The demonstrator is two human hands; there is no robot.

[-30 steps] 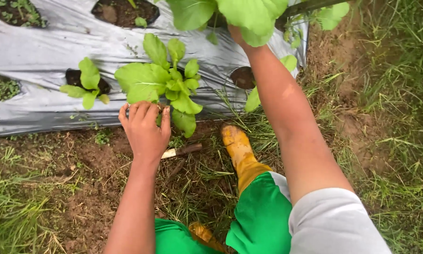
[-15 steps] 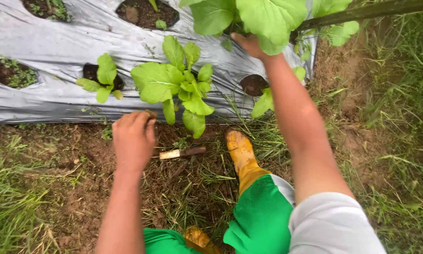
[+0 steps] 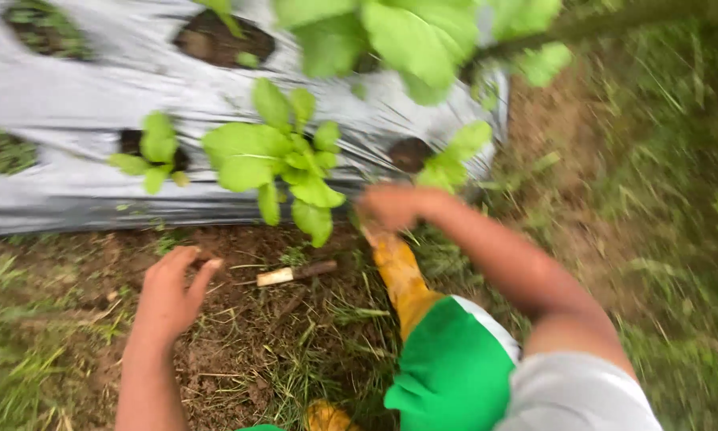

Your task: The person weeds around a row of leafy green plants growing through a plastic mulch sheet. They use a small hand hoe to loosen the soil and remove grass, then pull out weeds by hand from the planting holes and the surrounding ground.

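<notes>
Grip: left hand (image 3: 171, 291) open, fingers spread, empty, over bare soil just left of a short stick (image 3: 295, 273) lying on the ground. Right hand (image 3: 387, 206) blurred, grip state cannot be told; it sits beside the leafy plant (image 3: 283, 160) at the plastic mulch sheet (image 3: 72, 183) edge.

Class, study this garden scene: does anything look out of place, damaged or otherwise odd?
One thing: a short stick with a pale cut end lies loose on the soil between the left hand and the yellow boot. The plants sit upright in their holes in the sheet.
</notes>
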